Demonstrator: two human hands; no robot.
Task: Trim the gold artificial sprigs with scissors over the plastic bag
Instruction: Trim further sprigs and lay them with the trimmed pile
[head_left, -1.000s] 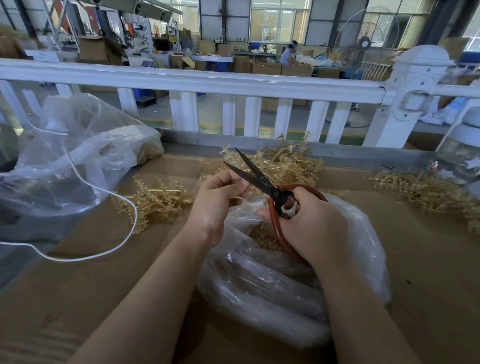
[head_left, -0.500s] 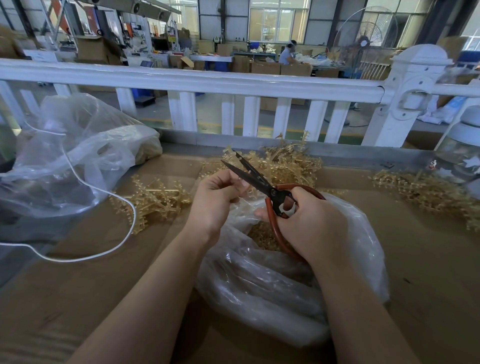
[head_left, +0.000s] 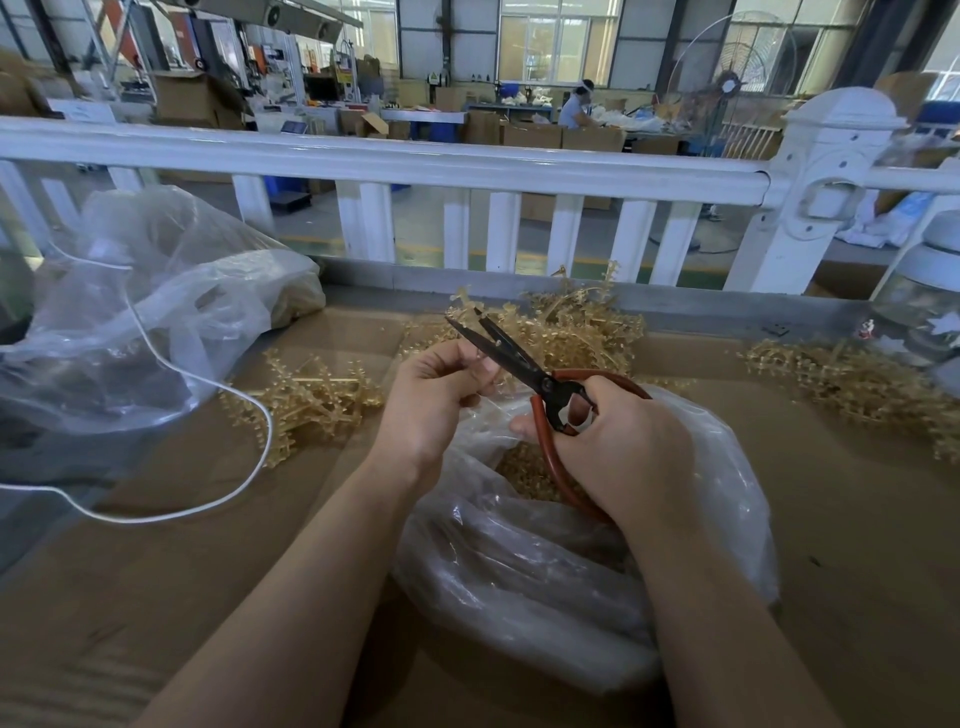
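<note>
Over the open clear plastic bag (head_left: 717, 483) on the brown cardboard tabletop (head_left: 260, 545), our right hand (head_left: 618, 447) is closed around the red loop handles of the scissors (head_left: 524, 366), thumb through the loop. Their long axis runs diagonally from the handles at lower right to the dark blades, which point up and to the left, away from us, and stand slightly parted at the tips. Our left hand (head_left: 434, 397) is curled just beside the blades, fingertips pinched together; we cannot tell what small piece it grips. Gold trimmings (head_left: 524, 462) lie inside the bag beneath both hands. Untrimmed gold sprigs (head_left: 576, 327) are heaped behind the scissors, with another cluster (head_left: 306, 400) left of our wrist.
</note>
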